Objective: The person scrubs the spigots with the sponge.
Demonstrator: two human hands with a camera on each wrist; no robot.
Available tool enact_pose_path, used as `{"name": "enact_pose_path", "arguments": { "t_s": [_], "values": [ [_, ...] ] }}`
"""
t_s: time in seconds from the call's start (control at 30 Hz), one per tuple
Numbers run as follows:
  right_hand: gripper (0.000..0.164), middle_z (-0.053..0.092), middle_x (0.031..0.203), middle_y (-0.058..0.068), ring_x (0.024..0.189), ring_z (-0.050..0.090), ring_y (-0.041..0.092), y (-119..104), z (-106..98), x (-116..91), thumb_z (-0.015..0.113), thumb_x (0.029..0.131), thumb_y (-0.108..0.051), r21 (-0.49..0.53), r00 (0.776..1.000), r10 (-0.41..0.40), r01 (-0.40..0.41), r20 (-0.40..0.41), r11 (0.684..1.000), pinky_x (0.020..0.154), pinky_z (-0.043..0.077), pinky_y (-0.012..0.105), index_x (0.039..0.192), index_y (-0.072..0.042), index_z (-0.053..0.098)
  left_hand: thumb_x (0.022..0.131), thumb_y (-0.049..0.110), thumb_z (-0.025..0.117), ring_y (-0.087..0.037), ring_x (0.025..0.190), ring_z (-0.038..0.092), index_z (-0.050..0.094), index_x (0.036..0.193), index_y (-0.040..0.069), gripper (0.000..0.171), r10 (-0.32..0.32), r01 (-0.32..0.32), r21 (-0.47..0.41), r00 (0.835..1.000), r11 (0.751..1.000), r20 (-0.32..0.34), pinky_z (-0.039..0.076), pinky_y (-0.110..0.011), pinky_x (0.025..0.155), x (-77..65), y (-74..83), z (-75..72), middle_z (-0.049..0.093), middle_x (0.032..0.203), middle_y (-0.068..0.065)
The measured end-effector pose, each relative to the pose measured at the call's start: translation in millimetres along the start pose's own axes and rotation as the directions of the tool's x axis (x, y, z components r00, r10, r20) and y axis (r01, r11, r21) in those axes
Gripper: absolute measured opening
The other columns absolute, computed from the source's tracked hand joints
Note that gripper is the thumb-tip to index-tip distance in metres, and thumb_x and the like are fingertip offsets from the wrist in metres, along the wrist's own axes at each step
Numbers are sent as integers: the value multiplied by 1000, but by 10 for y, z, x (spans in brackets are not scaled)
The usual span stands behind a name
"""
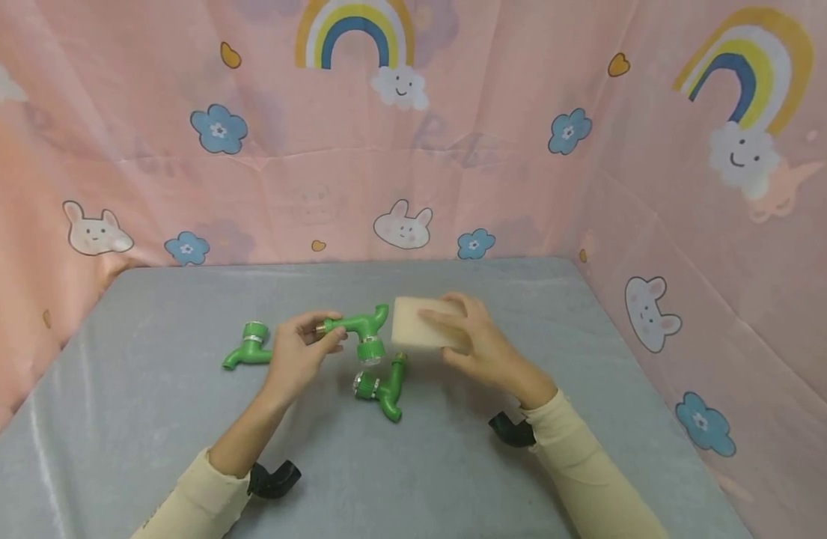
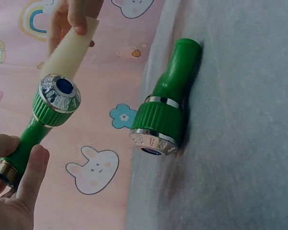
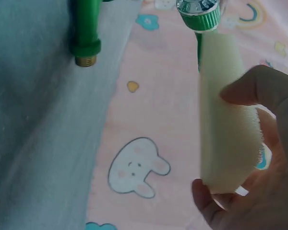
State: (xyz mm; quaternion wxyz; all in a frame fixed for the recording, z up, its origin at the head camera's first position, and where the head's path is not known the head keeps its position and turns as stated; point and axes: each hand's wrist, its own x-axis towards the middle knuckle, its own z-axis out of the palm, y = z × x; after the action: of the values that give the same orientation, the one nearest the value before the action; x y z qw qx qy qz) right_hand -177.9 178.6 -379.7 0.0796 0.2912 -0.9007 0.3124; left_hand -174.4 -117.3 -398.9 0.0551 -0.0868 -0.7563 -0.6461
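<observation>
Green tap [image 1: 363, 325] held near sponge [image 1: 413, 331]
Tap is pinched by left hand [image 1: 297, 349]; sponge is gripped by right hand [image 1: 482, 343].

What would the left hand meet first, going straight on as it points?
Beyond its green tap, the left hand would probably meet the pale sponge in the right hand; depth between them is unclear, so it might pass by.

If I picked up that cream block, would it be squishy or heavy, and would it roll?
The cream block is probably light and squishy, since its rough edge looks like sponge. It likely wouldn't roll, because its broad sides look flat.
</observation>
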Motion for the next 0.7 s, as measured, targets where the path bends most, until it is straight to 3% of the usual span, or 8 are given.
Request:
{"name": "enact_pose_path", "arguments": {
  "t_s": [0.17, 0.27, 0.47, 0.6, 0.7],
  "values": [
    [62, 47, 141, 22, 127, 44, 41, -95, 46, 21, 72, 79, -4, -9, 991, -101, 100, -93, 995, 98, 47, 57, 139, -20, 62, 92, -1, 70, -5, 88, 73, 66, 118, -9, 28, -41, 42, -22, 999, 999, 8, 62, -23, 78, -8, 20, 20, 69, 114, -28],
    [63, 49, 139, 23, 125, 47, 40, -144, 134, 24, 75, 80, -5, -23, 986, -141, 140, -94, 990, 95, 49, 54, 139, -20, 61, 90, 1, 73, -12, 97, 74, 67, 119, -6, 31, -85, 86, -4, 996, 996, 20, 60, -21, 80, -14, 27, 29, 73, 114, -22],
    [64, 44, 146, 20, 131, 41, 40, -143, 170, 2, 73, 82, -6, 42, 999, -51, 51, 6, 998, 93, 50, 50, 143, -23, 59, 92, 5, 72, -6, 100, 71, 65, 125, -5, 35, -152, 153, -39, 988, 987, 36, 58, -18, 85, -5, 18, 30, 74, 112, -16],
    [64, 42, 148, 17, 132, 40, 38, -97, 109, -6, 72, 84, -7, 63, 997, -2, -2, 71, 998, 94, 48, 47, 144, -23, 58, 95, 7, 69, 3, 104, 66, 63, 131, -5, 38, -183, 183, -48, 983, 982, 21, 53, -13, 93, 9, 2, 23, 69, 128, -18],
    [63, 42, 148, 16, 131, 41, 37, -76, 55, -9, 71, 85, -7, 62, 996, 25, -30, 85, 998, 94, 48, 46, 144, -23, 58, 98, 8, 66, 5, 108, 63, 61, 133, -4, 37, -171, 172, -51, 985, 984, 16, 50, -11, 97, 13, -12, 19, 65, 136, -20]
  ]
}}
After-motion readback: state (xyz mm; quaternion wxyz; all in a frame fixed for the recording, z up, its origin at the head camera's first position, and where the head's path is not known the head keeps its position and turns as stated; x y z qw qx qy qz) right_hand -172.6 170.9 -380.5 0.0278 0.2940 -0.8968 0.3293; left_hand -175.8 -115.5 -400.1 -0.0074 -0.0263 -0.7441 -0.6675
